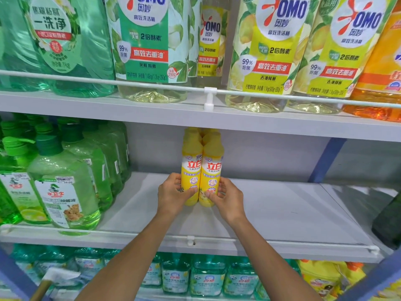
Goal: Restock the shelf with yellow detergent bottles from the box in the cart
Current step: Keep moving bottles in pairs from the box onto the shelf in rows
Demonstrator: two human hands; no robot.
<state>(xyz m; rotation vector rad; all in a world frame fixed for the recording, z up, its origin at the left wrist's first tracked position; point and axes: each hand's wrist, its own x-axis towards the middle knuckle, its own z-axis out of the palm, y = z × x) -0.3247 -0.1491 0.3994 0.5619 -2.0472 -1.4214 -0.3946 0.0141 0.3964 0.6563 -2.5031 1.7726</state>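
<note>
- Supermarket shelving, grey metal, three levels in view; middle shelf (282, 209) mostly bare on its right half, white wire rail (108, 232) along its near edge.
- Two yellow detergent bottles upright on the middle shelf, near centre, touching side by side: left yellow bottle (190, 170), right yellow bottle (212, 170). Red characters on white labels.
- More yellow caps (192, 132) show just behind the pair, further back.
- Left hand (173, 194) grips the left yellow bottle low down: fingers curled round its left side, thumb pressed across the front.
- Right hand (227, 196) grips the right yellow bottle low down: fingers curled round its right side, thumb on the front.
- Thumbs nearly meet at the seam between the bottles.
- Cannot tell if the bases are fully set down.
- Green detergent bottles (63, 181) fill the left of the middle shelf, apart from the yellow pair.
- Top shelf: OMO bottles (269, 51), green-label and yellow-label, orange bottle (382, 72) at far right.
- Bottom shelf: teal bottles (206, 276) in a row.
- Dark object (388, 220) at right edge, unclear.
</note>
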